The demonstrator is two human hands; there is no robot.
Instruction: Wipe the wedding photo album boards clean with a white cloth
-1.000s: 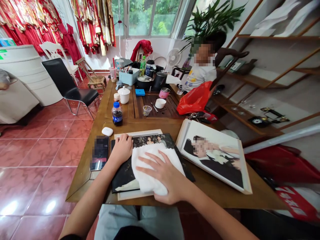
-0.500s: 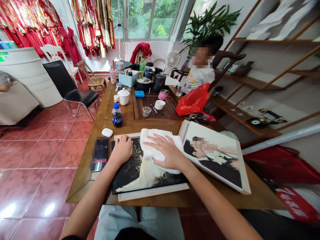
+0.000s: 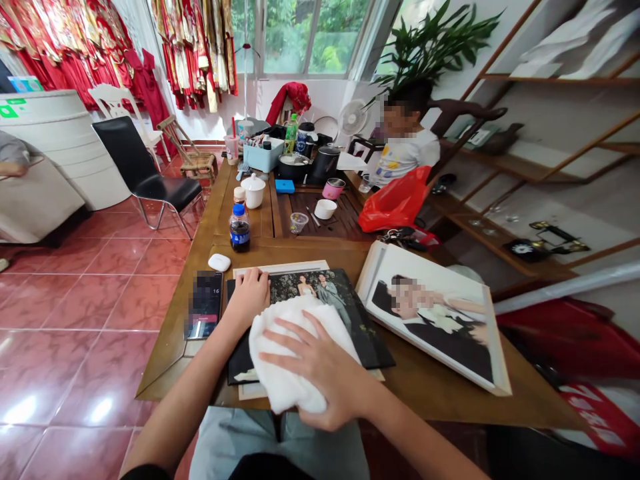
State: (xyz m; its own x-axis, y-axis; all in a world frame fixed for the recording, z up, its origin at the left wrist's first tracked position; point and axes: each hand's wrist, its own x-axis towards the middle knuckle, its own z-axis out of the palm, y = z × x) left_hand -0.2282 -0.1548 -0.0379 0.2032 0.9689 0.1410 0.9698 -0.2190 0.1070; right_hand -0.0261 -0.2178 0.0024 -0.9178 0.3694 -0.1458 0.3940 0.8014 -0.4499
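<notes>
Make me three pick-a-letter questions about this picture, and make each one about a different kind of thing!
1. Where is the phone compared with the left hand?
A. to its left
B. inside the red bag
C. on the floor

2. What colour is the cloth under the right hand?
A. red
B. white
C. blue

3. How is the bottle of dark drink standing?
A. on its side
B. upside down
C. upright

Answers:
1. A, because the phone lies just left of that hand.
2. B, because the cloth looks white.
3. C, because its blue cap points up.
</notes>
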